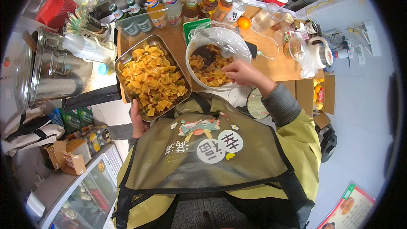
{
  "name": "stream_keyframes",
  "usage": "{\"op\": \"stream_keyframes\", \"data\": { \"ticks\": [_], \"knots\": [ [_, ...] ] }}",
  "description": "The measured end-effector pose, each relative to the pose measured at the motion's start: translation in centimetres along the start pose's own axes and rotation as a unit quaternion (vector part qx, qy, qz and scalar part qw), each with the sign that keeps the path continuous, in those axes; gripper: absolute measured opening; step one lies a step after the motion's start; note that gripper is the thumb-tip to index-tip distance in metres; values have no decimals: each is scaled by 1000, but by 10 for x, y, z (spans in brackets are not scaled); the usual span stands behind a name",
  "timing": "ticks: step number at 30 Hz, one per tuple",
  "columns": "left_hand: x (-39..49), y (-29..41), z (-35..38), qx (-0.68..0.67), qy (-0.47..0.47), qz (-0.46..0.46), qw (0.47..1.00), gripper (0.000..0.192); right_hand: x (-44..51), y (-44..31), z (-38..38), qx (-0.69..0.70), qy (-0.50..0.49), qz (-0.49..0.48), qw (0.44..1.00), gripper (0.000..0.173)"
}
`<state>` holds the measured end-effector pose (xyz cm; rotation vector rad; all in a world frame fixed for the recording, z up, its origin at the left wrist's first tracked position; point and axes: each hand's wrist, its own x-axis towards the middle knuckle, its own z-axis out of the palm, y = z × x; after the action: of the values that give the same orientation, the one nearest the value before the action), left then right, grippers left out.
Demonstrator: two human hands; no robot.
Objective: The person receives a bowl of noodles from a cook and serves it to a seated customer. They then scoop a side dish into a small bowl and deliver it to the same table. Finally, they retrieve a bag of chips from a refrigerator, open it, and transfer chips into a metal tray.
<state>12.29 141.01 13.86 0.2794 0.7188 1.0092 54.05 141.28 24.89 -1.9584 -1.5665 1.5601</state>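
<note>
My left hand [139,120] grips the near left corner of a rectangular steel tray [127,50], which is tilted and rests partly over the table's front edge. Sliced yellow-brown pieces, perhaps pickled radish [152,79], fill the tray. To its right stands a round white tub [188,58] with similar slices and dark liquid, clear plastic film [222,35] over its far side. My right hand [240,72] is closed on the thin handle of a metal ladle [196,61]; the ladle's bowl lies in the tub among slices.
Several drink bottles [171,6] line the table's back, near an orange [244,23]. A black phone [251,49] with a white cable lies right of the tub. Stacked plastic cups [84,47] and a large steel pot [52,70] stand left. A white kettle [319,54] stands right.
</note>
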Motion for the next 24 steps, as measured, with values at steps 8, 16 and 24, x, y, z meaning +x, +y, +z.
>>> {"op": "stream_keyframes", "data": {
  "ticks": [8, 16, 24],
  "knots": [
    [11, 2, 4, 16, 5, -28, 999, 47, -32, 13, -1, 163, 12, 26, 986, 28],
    [14, 5, 10, 27, 22, -43, 998, 44, -75, 22, 11, 248, 22, 26, 968, 30],
    [13, 9, 15, 41, 15, -35, 998, 46, -90, 14, 27, 283, 83, 52, 954, 31]
  ]
}}
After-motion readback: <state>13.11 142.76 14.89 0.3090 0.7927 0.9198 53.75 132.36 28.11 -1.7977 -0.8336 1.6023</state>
